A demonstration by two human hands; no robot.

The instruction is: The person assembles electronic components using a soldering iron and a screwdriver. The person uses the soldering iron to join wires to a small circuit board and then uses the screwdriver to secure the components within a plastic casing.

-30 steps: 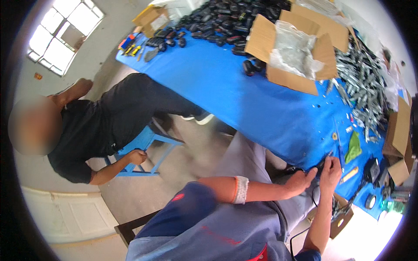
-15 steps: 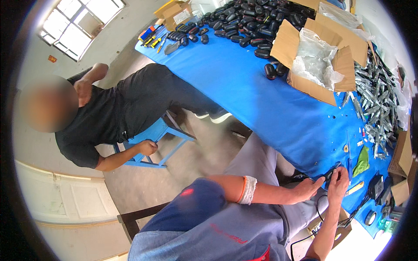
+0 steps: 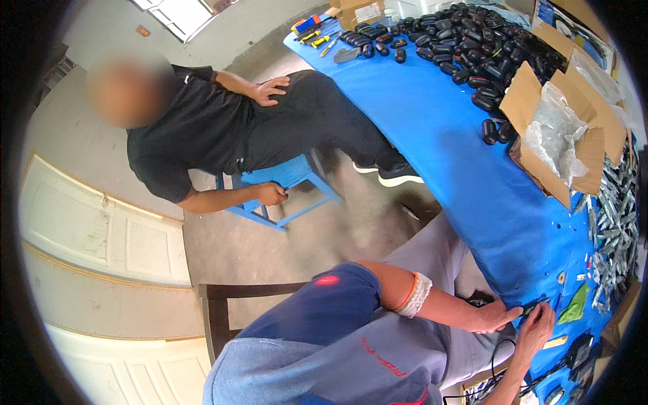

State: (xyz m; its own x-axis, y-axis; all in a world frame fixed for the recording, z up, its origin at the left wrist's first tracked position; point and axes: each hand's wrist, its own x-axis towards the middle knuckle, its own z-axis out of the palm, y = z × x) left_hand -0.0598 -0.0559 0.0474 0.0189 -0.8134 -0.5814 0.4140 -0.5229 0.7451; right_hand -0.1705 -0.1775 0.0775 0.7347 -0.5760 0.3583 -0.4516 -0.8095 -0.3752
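Observation:
Both my hands are together at the table's near right edge. Between them is a small dark object (image 3: 533, 305), mostly covered by fingers, so its kind cannot be made out. My right hand (image 3: 538, 327) is closed on it, with bent fingers pressed over its right side. My left hand (image 3: 496, 317) reaches its left end with thumb and forefinger pinched, the other fingers curled below. A black cable (image 3: 495, 356) loops beneath my hands. Beside my right hand are a green cloth (image 3: 574, 305) and a thin yellowish tool (image 3: 555, 342) on the blue tablecloth (image 3: 466, 182).
Many black oval cases (image 3: 466, 40) are heaped at the far side. An open cardboard box (image 3: 523, 101) with clear plastic stands nearer, beside a pile of silvery strips (image 3: 615, 216). Across from me, a person in black (image 3: 202, 128) sits on a blue stool (image 3: 287, 173).
The view has swung left, shifting everything rightward. The other person's raised hand has come down onto their thigh. My left fingers, stretched out before, are now more curled.

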